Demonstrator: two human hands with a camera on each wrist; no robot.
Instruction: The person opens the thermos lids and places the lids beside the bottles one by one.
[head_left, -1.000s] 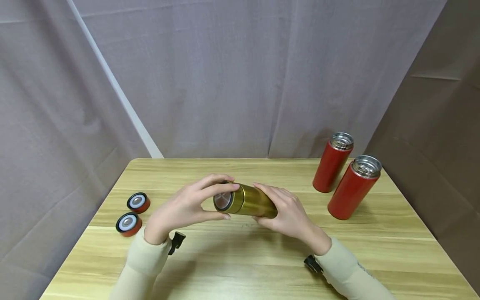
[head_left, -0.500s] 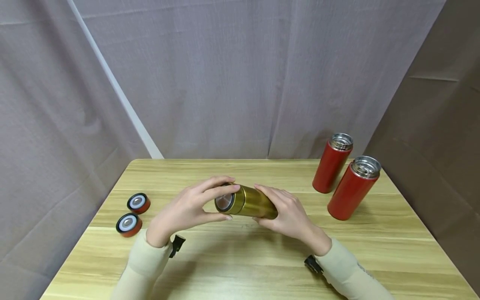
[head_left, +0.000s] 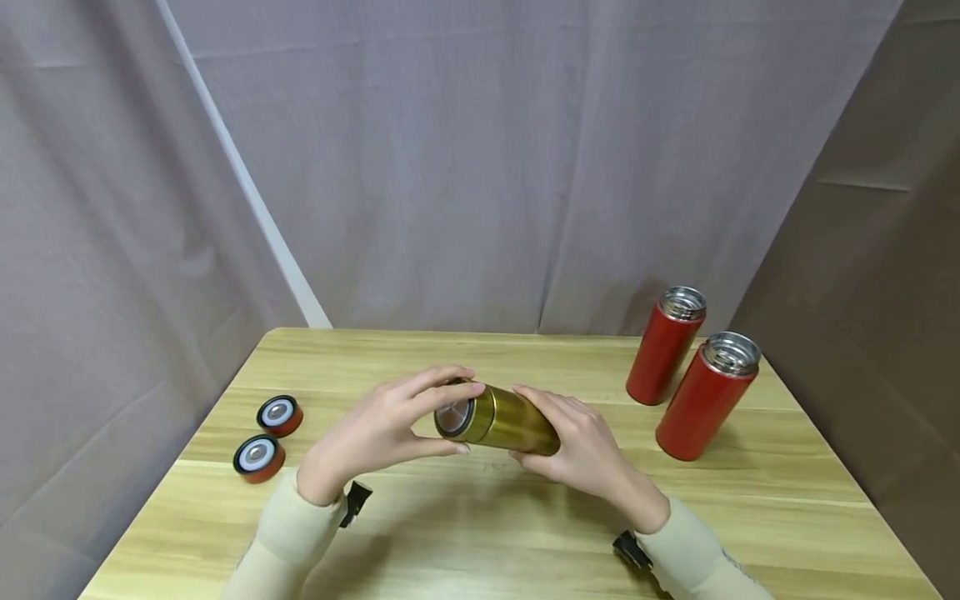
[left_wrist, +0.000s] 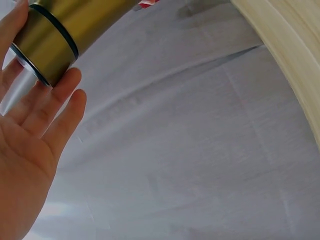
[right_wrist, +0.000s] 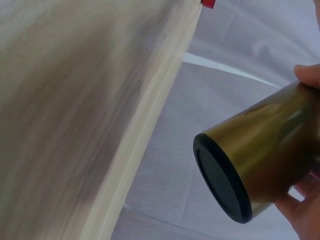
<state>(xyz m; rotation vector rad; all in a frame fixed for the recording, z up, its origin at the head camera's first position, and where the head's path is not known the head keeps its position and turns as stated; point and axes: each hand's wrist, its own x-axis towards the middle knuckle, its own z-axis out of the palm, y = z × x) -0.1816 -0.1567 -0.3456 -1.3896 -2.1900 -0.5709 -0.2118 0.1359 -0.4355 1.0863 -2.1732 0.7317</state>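
Both hands hold a gold thermos bottle (head_left: 517, 421) above the table, tilted so that its lidded end faces left. My left hand (head_left: 386, 423) grips the gold lid (head_left: 477, 414) at its rim, fingers over the top and thumb below. In the left wrist view, a dark line (left_wrist: 59, 27) parts the lid from the body, and fingertips (left_wrist: 70, 80) touch the lid's edge. Around the lower body my right hand (head_left: 581, 437) is wrapped. The black base (right_wrist: 222, 177) of the bottle shows in the right wrist view, with part of the right hand at the edge.
Two red thermos bottles without lids, one farther back (head_left: 663, 346) and one nearer (head_left: 705, 400), stand upright at the right. Two red-and-black lids, one (head_left: 279, 415) behind the other (head_left: 258, 458), lie inside-up at the left of the wooden table (head_left: 480, 533). Grey curtain (head_left: 450, 167) hangs behind.
The whole scene sits slightly lower in the head view. Both hands keep their hold on the gold bottle, whose position between them looks nearly the same.
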